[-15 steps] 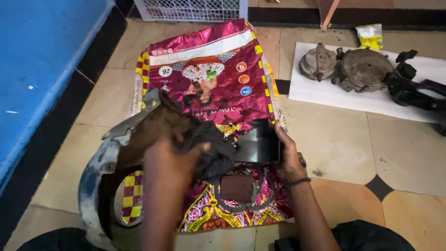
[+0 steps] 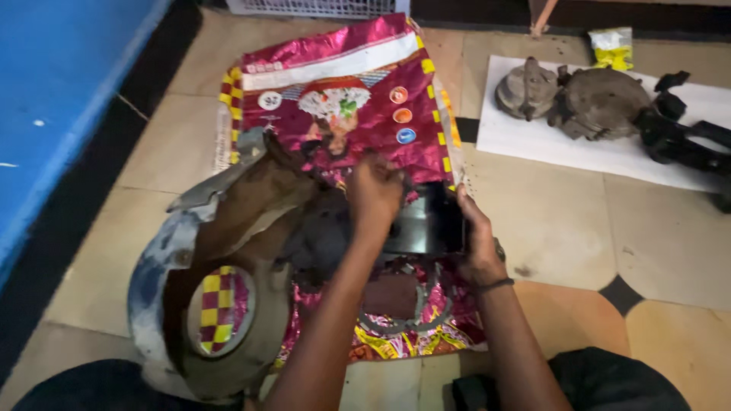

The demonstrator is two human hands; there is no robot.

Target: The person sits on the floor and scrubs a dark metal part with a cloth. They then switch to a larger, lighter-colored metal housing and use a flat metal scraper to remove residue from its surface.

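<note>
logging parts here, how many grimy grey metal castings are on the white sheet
2: a smaller domed casting at the sheet's left end, a bigger one beside it to the right. More may be hidden beyond the frame edge.

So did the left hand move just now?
Yes. The left hand went up the picture, away from the person, and now reaches the printed face on the pink sack.

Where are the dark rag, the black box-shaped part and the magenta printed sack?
dark rag [image 2: 324, 240], head view, its crumpled middle.
black box-shaped part [image 2: 426, 228], head view, its shiny top face.
magenta printed sack [image 2: 335, 68], head view, its upper panel.
</note>
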